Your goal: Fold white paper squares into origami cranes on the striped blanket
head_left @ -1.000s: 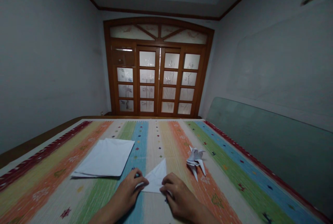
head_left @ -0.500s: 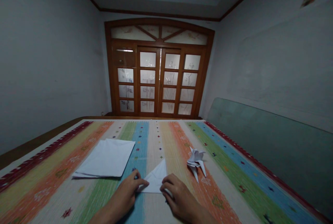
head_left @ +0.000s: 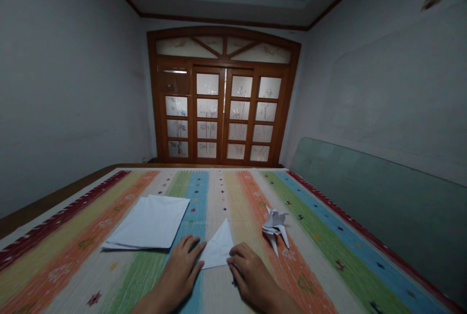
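A small white sheet of paper [head_left: 218,250], folded into a triangle with its point away from me, lies on the striped cloth between my hands. My left hand [head_left: 183,264] holds its left edge, with thumb and fingertips at the paper and the corner there hidden. At the lower right corner, the bent fingers and thumb of my right hand [head_left: 250,269] grip the edge. Farther right stands a group of folded white paper figures [head_left: 275,226] with pointed tips, apart from both hands.
A stack of white paper sheets [head_left: 149,221] lies left of the folded piece. The striped tablecloth [head_left: 314,260] covers the table. A pale green panel [head_left: 383,197] runs along the right side, and wooden glazed doors [head_left: 224,109] stand beyond the table.
My left hand has shifted its hold along the paper's left edge, its fingers now less pinched. The folded paper has turned slightly, its tip moving left. My right hand stays nearly in place.
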The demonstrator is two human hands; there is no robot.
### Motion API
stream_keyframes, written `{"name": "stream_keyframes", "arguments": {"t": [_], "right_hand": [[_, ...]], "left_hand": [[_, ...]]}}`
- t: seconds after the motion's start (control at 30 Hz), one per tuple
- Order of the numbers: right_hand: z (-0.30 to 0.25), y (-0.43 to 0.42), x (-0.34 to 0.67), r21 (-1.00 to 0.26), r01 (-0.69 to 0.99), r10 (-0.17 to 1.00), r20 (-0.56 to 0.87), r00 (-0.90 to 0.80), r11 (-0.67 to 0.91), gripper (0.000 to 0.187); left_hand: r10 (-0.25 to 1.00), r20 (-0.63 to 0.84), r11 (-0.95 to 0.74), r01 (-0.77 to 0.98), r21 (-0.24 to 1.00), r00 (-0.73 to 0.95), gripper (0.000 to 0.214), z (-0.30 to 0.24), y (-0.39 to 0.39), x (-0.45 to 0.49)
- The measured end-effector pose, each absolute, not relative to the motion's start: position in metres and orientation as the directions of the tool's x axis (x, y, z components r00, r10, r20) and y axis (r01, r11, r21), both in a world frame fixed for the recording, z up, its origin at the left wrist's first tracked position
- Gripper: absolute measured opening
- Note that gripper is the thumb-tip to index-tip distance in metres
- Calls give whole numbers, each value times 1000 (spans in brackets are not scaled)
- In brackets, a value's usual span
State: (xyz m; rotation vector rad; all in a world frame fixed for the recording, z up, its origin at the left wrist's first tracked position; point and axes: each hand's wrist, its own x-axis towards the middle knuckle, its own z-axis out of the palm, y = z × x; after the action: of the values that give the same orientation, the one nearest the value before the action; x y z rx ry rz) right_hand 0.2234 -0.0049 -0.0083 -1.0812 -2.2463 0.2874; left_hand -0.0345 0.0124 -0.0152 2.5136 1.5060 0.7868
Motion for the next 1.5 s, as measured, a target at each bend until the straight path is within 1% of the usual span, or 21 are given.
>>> {"name": "stream_keyframes", "arguments": {"t": [0.07, 0.13, 0.27, 0.4, 0.53, 0.67, 0.83, 0.93, 1.07, 1.17, 1.23, 1.33, 1.4, 1.5], "right_hand": [[-9, -4, 224, -442, 625, 762, 450, -466, 643, 21], [-11, -2, 224, -448, 621, 762, 457, -460, 643, 21], [-12, -2, 222, -468, 605, 763, 454, -460, 644, 21], [-13, -3, 220, -485, 610, 778, 428, -460, 627, 22], [-14, -4, 217, -495, 577, 759, 437, -482, 650, 21], [-14, -6, 216, -487, 529, 719, 450, -529, 694, 20], [-13, -7, 215, -487, 534, 723, 440, -533, 691, 19], [-14, -6, 215, -487, 530, 719, 441, -537, 694, 18], [-14, -6, 216, -476, 522, 706, 442, -553, 708, 19], [-12, -6, 216, -471, 539, 715, 436, -546, 698, 21], [-10, -7, 216, -478, 538, 719, 426, -549, 694, 26], [-7, -9, 216, -493, 526, 718, 410, -563, 694, 49], [-6, -9, 217, -490, 525, 716, 413, -563, 696, 61], [-7, -9, 217, -452, 538, 702, 440, -560, 712, 68]], "left_hand": [[864, 370, -463, 826, 322, 340, 41, -23, 13, -34], [868, 375, -454, 827, 332, 326, 40, -29, 15, -34], [869, 385, -468, 770, 435, 311, 36, -33, 18, -33], [915, 304, -390, 767, 509, 264, 41, -30, 20, -29], [940, 287, -308, 813, 494, 182, 43, -25, 19, -20], [932, 307, -325, 815, 481, 190, 38, -24, 20, -16], [915, 353, -375, 742, 556, 197, 37, -29, 22, -20], [903, 400, -393, 687, 612, 160, 31, -32, 23, -21], [916, 388, -366, 623, 692, 108, 21, -28, 23, -18], [919, 377, -373, 562, 738, 115, 18, -16, 20, -16], [918, 369, -389, 516, 764, 146, 19, -7, 16, -13], [931, 298, -362, 455, 813, 209, 23, 6, 9, -7], [942, 264, -330, 448, 831, 206, 23, 12, 4, -3], [943, 248, -323, 425, 846, 224, 23, 18, -1, 1]]}}
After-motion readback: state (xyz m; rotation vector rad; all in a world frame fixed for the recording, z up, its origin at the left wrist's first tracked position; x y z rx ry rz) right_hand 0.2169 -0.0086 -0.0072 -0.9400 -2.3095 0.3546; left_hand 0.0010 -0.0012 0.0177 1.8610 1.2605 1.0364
